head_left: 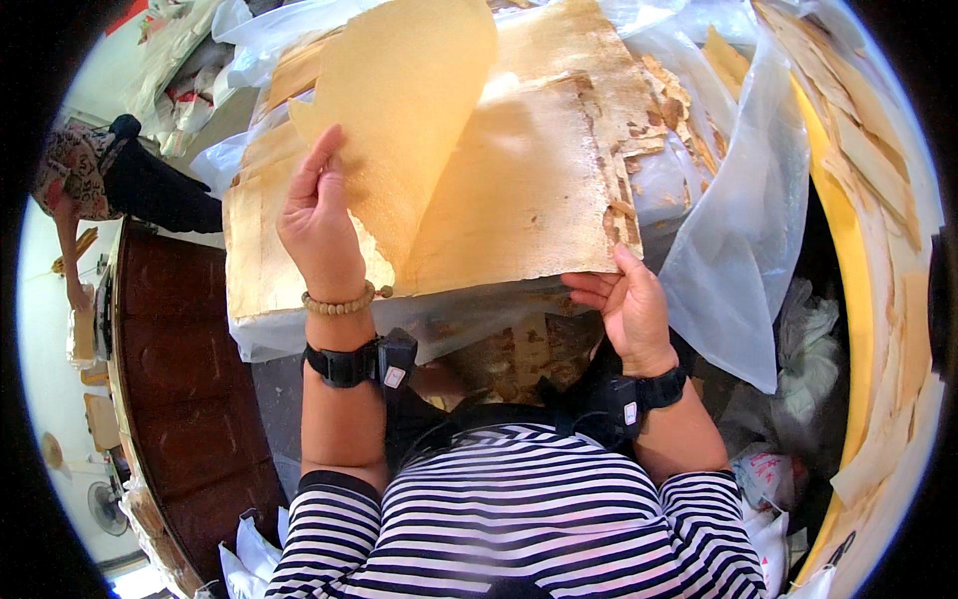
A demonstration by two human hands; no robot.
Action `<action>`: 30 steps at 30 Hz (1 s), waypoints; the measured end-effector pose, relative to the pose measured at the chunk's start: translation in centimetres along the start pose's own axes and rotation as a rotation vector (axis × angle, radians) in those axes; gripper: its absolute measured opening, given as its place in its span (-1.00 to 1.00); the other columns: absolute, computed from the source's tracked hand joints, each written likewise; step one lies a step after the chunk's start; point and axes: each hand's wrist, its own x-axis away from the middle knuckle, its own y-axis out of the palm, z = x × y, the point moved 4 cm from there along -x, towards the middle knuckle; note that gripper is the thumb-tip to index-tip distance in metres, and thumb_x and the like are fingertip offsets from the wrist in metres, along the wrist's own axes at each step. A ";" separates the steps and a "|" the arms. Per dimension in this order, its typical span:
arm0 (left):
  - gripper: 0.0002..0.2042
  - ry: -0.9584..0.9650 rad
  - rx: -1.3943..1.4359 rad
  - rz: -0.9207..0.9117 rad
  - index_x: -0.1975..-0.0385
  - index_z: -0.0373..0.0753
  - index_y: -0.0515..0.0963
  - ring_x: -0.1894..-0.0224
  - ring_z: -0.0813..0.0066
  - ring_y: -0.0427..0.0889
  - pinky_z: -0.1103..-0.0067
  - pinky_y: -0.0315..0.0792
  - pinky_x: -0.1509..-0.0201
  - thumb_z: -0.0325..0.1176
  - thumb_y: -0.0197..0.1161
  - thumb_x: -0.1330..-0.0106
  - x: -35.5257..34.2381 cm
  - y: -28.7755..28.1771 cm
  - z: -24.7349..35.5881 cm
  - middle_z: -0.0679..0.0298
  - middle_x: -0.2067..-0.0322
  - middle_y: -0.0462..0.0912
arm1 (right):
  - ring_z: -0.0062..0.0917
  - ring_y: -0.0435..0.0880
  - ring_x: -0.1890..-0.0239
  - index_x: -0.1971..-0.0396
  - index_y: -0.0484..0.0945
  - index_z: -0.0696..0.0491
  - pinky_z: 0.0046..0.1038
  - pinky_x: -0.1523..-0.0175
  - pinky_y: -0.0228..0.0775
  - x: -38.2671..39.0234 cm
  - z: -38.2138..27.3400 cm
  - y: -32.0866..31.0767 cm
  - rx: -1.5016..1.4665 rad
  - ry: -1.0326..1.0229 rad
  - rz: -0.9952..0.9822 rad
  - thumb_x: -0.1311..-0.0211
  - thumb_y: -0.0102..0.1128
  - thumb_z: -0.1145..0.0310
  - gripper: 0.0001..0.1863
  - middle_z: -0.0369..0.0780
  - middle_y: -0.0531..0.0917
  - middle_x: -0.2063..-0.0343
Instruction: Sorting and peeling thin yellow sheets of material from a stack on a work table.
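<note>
A thin tan sheet of wood veneer (399,110) is lifted and curls up over a wide stack of veneer sheets (529,200). My left hand (321,220), with a beaded bracelet at the wrist, pinches the left edge of the lifted sheet between thumb and fingers. At the stack's near right corner is my right hand (631,307), its thumb on top and its fingers under the edge of a sheet. Along the right side the veneer edges (619,190) are ragged, with brown broken flakes.
Clear plastic sheeting (743,230) drapes around the stack, hanging down at the right. More veneer sheets (878,299) stand along a yellow edge (843,260) at far right. A dark brown panel (190,369) lies at left. Another person (110,180) stands at the far left.
</note>
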 end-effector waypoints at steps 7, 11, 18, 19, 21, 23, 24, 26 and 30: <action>-0.76 0.194 -0.110 -0.012 0.01 -0.40 0.60 0.04 0.63 0.59 0.75 0.40 -0.07 -0.58 0.11 -0.39 -0.3 -0.1 1.5 0.23 0.05 0.66 | -0.26 0.74 0.21 -0.08 0.45 0.18 -0.34 0.16 0.62 -0.2 0.4 -0.4 -0.005 0.031 0.032 -0.47 -0.15 0.08 -0.52 -0.03 0.70 0.18; -0.75 0.254 -0.262 -0.088 0.04 -0.29 0.65 0.15 0.66 0.61 0.72 0.46 0.10 -0.60 0.16 -0.33 0.4 1.0 2.5 0.29 0.15 0.69 | -0.24 0.74 0.23 -0.07 0.46 0.17 -0.35 0.16 0.62 -0.1 0.5 -0.9 0.005 0.022 0.057 -0.49 -0.22 0.02 -0.47 -0.02 0.70 0.18; -0.75 0.367 -0.450 -0.237 0.11 -0.23 0.69 0.39 0.70 0.57 0.74 0.41 0.37 -0.64 0.19 -0.28 2.2 2.4 2.6 0.31 0.27 0.69 | -0.21 0.74 0.22 -0.08 0.45 0.15 -0.33 0.15 0.60 0.2 0.1 0.3 -0.056 -0.024 -0.022 -0.49 -0.30 -0.05 -0.42 0.00 0.69 0.18; -0.75 0.260 -0.373 -0.161 0.10 -0.24 0.69 0.41 0.74 0.54 0.76 0.40 0.38 -0.63 0.19 -0.30 1.3 1.7 2.3 0.34 0.26 0.69 | -0.21 0.74 0.22 -0.07 0.46 0.15 -0.32 0.15 0.60 0.2 0.1 0.2 -0.058 -0.012 -0.014 -0.49 -0.29 -0.06 -0.42 -0.01 0.70 0.19; -0.77 0.320 -0.344 -0.134 0.09 -0.27 0.68 0.43 0.82 0.43 0.82 0.31 0.40 -0.59 0.17 -0.34 0.1 0.7 3.5 0.43 0.28 0.66 | -0.21 0.74 0.22 -0.07 0.47 0.15 -0.32 0.14 0.61 0.2 0.1 -0.3 -0.062 0.006 -0.012 -0.49 -0.28 -0.06 -0.42 -0.01 0.70 0.20; -0.78 0.396 -0.392 -0.072 0.10 -0.27 0.68 0.41 0.81 0.45 0.83 0.31 0.38 -0.59 0.18 -0.33 -1.3 -0.4 4.4 0.42 0.29 0.66 | -0.20 0.73 0.19 -0.06 0.47 0.14 -0.25 0.09 0.58 0.0 0.3 -0.8 -0.070 0.013 -0.032 -0.50 -0.31 -0.06 -0.42 -0.02 0.69 0.18; -0.78 0.490 -0.409 -0.081 0.11 -0.28 0.69 0.40 0.80 0.47 0.83 0.32 0.36 -0.60 0.19 -0.32 -2.2 -1.1 4.3 0.41 0.30 0.66 | -0.21 0.74 0.19 -0.05 0.48 0.13 -0.26 0.10 0.59 0.2 0.0 -0.6 -0.062 0.003 -0.039 -0.50 -0.29 -0.06 -0.43 -0.01 0.70 0.19; -0.78 0.533 -0.414 -0.033 0.11 -0.28 0.69 0.40 0.79 0.46 0.83 0.31 0.36 -0.61 0.19 -0.31 -2.8 -1.1 4.9 0.41 0.30 0.66 | -0.21 0.74 0.19 -0.05 0.48 0.13 -0.26 0.10 0.60 0.2 0.0 -0.4 -0.069 0.004 -0.050 -0.50 -0.29 -0.07 -0.43 -0.01 0.70 0.20; -0.77 0.553 -0.443 0.066 0.10 -0.27 0.69 0.46 0.82 0.41 0.81 0.29 0.44 -0.59 0.22 -0.30 -2.4 -1.3 5.7 0.42 0.32 0.66 | -0.19 0.73 0.18 -0.03 0.49 0.14 -0.27 0.10 0.60 0.1 0.1 -0.3 -0.088 -0.004 -0.053 -0.50 -0.28 -0.09 -0.41 0.00 0.70 0.20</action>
